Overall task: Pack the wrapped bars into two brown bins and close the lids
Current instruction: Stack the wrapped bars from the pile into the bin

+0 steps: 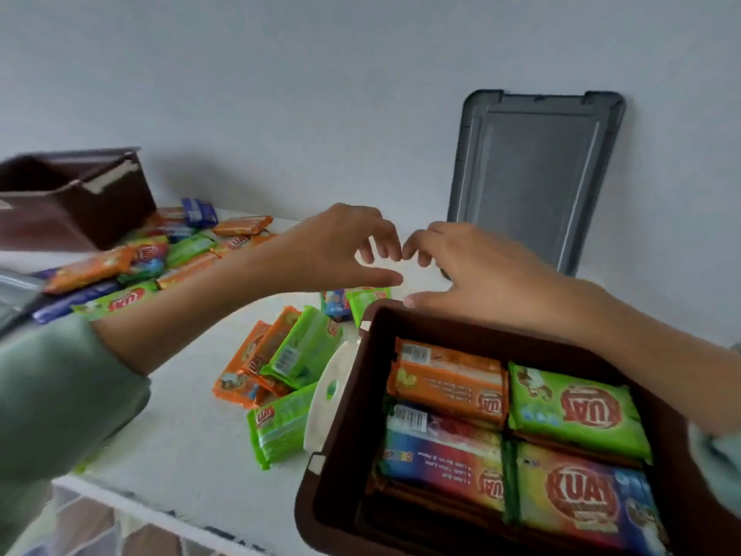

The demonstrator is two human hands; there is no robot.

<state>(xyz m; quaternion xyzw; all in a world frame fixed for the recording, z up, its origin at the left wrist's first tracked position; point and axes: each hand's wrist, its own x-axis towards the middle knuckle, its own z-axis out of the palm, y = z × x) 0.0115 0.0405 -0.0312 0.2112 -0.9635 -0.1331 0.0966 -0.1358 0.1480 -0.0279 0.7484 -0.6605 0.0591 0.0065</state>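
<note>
Beyond the near brown bin [461,331], already layered with wrapped bars [573,403], left hand [337,246] and right hand [473,266] hover empty, loosely curled fingertips almost meeting; loose bars [288,355] lie on the table [180,435], the far brown bin [80,194] appears unfilled, and the grey lid [533,174] leans unfitted against the wall [280,94].

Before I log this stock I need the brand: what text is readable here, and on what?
"KUAT": red logo on the multicolour bar in the near brown bin.
"KUAT", upside down: green bar in the same bin.
Small print and barcodes on the orange bar: too small to read.
Logos on the loose bars: blurred.
</note>
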